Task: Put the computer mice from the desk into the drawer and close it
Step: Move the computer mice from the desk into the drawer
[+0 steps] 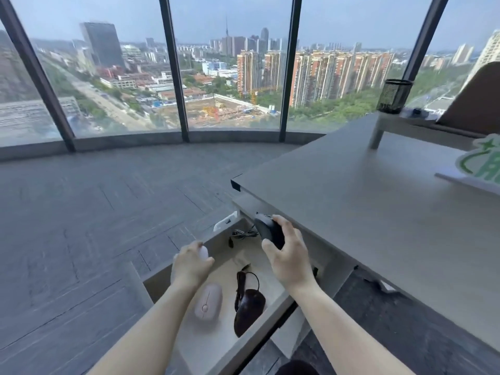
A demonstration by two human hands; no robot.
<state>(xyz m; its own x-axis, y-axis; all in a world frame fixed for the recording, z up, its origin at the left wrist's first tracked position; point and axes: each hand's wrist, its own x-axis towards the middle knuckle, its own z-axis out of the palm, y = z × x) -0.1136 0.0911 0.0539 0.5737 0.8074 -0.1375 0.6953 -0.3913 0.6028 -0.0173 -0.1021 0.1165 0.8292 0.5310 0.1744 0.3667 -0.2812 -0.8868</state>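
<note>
The drawer (pixel 159 280) under the desk's left end stands pulled open. Inside it lie a pink mouse (pixel 208 301) and a dark wired mouse (pixel 249 309) with its cable coiled behind it. My right hand (pixel 289 258) grips a black mouse (pixel 267 231) above the drawer's far end, its cable (pixel 243 234) trailing into the drawer. My left hand (pixel 190 263) is closed around a white mouse (pixel 203 252) over the drawer's left wall; only a bit of it shows.
The grey desk (pixel 365 207) fills the right side. On it stand a white riser (pixel 400 125) with a black mesh pen cup (pixel 394 96), and a green-and-white sign (pixel 484 163). Grey carpet floor and tall windows lie ahead.
</note>
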